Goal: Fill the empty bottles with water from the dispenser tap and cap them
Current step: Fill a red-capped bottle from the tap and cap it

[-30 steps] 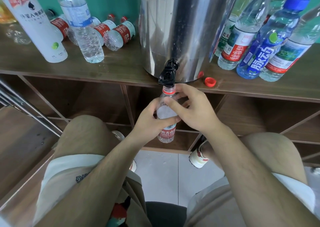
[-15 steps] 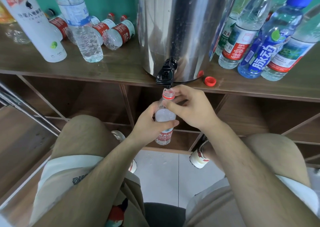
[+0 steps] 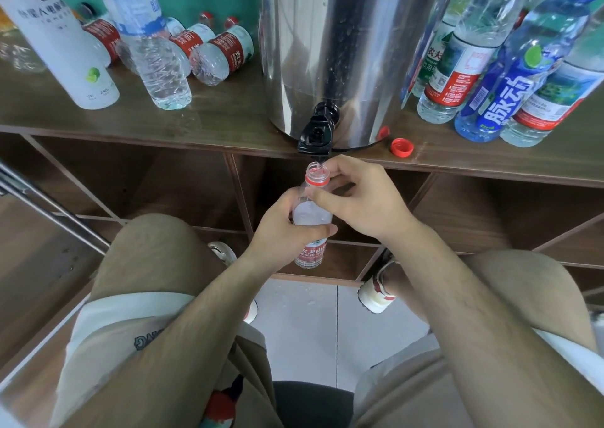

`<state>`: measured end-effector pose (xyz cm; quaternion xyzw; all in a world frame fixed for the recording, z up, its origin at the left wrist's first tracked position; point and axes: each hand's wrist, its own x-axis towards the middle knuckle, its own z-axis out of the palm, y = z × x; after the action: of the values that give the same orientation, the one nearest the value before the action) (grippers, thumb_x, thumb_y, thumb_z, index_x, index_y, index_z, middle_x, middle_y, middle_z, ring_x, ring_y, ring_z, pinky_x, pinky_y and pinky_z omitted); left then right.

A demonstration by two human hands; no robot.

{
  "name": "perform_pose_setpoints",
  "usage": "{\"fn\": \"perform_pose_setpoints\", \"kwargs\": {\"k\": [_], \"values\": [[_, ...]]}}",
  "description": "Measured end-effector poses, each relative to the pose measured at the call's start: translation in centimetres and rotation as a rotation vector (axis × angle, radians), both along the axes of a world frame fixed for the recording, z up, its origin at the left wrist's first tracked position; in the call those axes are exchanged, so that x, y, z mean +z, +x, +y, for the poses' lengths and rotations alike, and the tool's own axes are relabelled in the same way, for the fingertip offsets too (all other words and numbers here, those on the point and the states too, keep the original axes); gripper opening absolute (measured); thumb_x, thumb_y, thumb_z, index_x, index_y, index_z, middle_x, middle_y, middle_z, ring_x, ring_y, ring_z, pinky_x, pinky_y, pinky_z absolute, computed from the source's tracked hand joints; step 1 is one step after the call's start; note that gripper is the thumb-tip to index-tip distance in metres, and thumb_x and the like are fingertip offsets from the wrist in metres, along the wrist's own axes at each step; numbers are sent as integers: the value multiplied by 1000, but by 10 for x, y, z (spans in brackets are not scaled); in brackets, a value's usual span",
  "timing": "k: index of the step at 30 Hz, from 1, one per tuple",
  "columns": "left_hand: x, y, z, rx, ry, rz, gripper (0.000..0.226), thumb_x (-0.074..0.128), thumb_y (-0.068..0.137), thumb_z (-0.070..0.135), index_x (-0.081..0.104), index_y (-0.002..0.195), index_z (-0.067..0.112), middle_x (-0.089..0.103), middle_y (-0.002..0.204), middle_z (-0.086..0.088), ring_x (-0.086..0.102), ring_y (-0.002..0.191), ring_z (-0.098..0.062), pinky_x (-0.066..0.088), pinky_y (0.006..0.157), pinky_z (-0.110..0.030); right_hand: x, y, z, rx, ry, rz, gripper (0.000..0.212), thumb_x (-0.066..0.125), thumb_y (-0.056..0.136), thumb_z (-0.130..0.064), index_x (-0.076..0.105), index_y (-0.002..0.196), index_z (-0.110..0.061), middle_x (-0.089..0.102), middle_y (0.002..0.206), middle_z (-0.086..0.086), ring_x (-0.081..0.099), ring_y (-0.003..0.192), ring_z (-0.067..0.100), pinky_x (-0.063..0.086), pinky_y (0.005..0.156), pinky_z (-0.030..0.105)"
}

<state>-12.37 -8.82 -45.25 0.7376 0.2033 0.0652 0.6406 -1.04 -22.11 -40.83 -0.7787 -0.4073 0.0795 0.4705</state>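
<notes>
A small clear bottle (image 3: 312, 213) with a red label and red neck ring stands uncapped right under the black tap (image 3: 316, 135) of the steel dispenser (image 3: 333, 42). My left hand (image 3: 287, 231) wraps around its body. My right hand (image 3: 358, 199) pinches its neck with thumb and fingers. The bottle looks nearly full. A loose red cap (image 3: 402, 147) lies on the shelf to the right of the tap.
The wooden shelf (image 3: 212, 117) carries several lying and standing bottles at left, among them a white bottle (image 3: 62, 35). Several filled bottles stand at right, one blue (image 3: 510, 78). Open cubbies lie below; my knees flank a tiled floor.
The bottle has dropped slightly away from the tap, so its open mouth now shows. Both hands have kept their hold on it.
</notes>
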Motion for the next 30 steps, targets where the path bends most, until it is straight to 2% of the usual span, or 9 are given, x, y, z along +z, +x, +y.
{"fn": "perform_pose_setpoints", "kwargs": {"k": [9, 14, 20, 26, 30], "values": [[10, -3, -2, -7, 38, 28, 69, 88, 80, 18, 55, 140, 28, 69, 126, 8, 66, 117, -15, 56, 104, -42, 2, -1, -1, -13, -13, 9, 23, 81, 89, -31, 75, 108, -21, 76, 100, -11, 73, 95, 10, 62, 85, 40], [11, -2, -4, -16, 41, 47, 69, 88, 80, 19, 55, 140, 27, 68, 128, 5, 65, 119, -19, 55, 106, -47, 3, -2, -1, -22, -30, 0, 25, 80, 89, -36, 75, 109, -21, 76, 100, -11, 73, 95, 9, 62, 85, 39], [9, -1, -3, -14, 46, 43, 70, 88, 79, 19, 55, 140, 29, 69, 126, 8, 66, 117, -16, 56, 103, -42, 2, -2, -1, -21, -33, -3, 26, 80, 89, -36, 74, 109, -20, 76, 100, -11, 73, 95, 9, 62, 85, 39], [9, -1, -3, -24, 55, 48, 71, 88, 80, 20, 54, 141, 30, 68, 128, 8, 65, 117, -15, 55, 104, -42, 5, -4, -1, -17, -51, -8, 41, 71, 83, -54, 74, 109, -23, 75, 100, -12, 72, 94, 9, 61, 85, 40], [10, 0, -2, -29, 59, 51, 70, 88, 80, 19, 54, 141, 29, 68, 128, 8, 66, 118, -16, 55, 105, -44, 5, -4, -1, -22, -63, -15, 35, 75, 86, -47, 74, 110, -23, 75, 101, -13, 72, 95, 7, 62, 85, 40]]}}
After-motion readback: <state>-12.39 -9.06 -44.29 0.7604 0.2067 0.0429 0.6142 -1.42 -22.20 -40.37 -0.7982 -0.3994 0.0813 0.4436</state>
